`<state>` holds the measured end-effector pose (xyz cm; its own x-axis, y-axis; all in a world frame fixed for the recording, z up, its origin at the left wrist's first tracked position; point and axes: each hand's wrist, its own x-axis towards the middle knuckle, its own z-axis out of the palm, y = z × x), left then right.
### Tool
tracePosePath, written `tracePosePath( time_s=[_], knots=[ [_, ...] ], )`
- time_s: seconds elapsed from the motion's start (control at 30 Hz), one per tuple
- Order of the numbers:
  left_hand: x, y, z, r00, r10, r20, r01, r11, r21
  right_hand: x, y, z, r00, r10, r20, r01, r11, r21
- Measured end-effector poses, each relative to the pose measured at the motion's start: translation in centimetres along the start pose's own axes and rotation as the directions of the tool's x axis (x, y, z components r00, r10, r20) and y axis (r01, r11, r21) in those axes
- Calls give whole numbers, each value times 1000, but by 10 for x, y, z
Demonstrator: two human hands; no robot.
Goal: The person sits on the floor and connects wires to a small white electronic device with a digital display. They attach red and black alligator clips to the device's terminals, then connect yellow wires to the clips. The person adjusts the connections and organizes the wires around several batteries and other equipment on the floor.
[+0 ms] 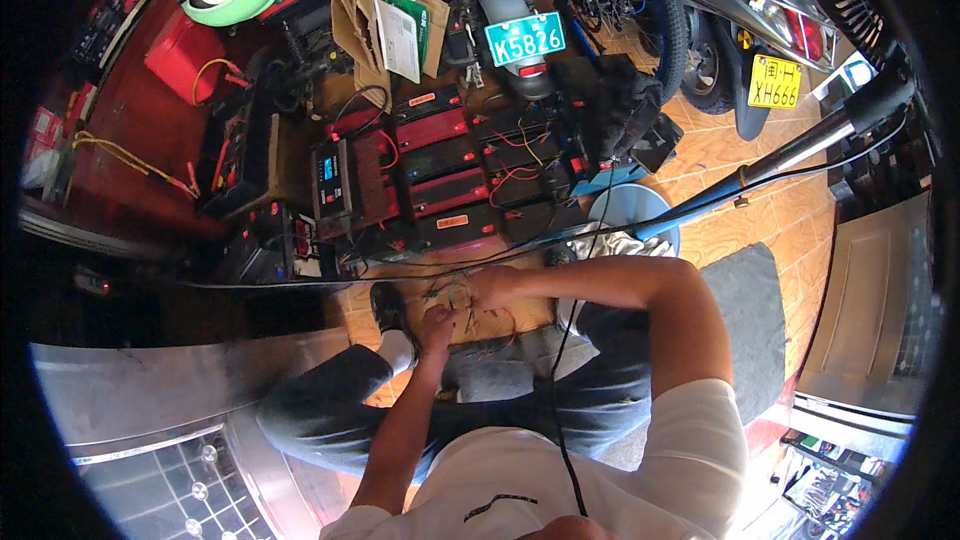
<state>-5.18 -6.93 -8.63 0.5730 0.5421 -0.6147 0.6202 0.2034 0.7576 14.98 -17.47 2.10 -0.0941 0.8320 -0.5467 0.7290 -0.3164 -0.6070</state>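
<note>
My left hand point(437, 327) is closed in a pinch between my knees, low over the floor. Just beyond it and to its right, my right hand point(488, 288) is closed too, with the fingers pointing left. A loose bunch of thin wires point(455, 292), dark and greenish, spreads between and around both hands, and the fingers seem to grip it. A thin red wire point(511, 321) curls below the right hand. The wire ends inside the fingers are too small to make out.
Rows of dark and red batteries point(447, 192) stand ahead, beside a charger with a lit display point(327, 170). A blue bucket point(655, 208) holds pale cloth. A fan pole point(770, 162) slants across the right. Scooters point(525, 25) and cardboard point(357, 15) fill the back.
</note>
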Motion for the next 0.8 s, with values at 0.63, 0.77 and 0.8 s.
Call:
tracePosePath(
  time_s=[0.63,0.77,0.8],
  knots=[
    [-136,156,53,948,264,178,-184,910,-372,12,11,14,999,-16,-49,-9,885,-465],
    [-130,155,56,923,361,136,-281,871,-403,15,11,17,984,-88,-154,30,940,-340],
    [-129,154,56,924,348,156,-267,883,-387,14,11,16,978,-98,-185,36,949,-314]
  ],
)
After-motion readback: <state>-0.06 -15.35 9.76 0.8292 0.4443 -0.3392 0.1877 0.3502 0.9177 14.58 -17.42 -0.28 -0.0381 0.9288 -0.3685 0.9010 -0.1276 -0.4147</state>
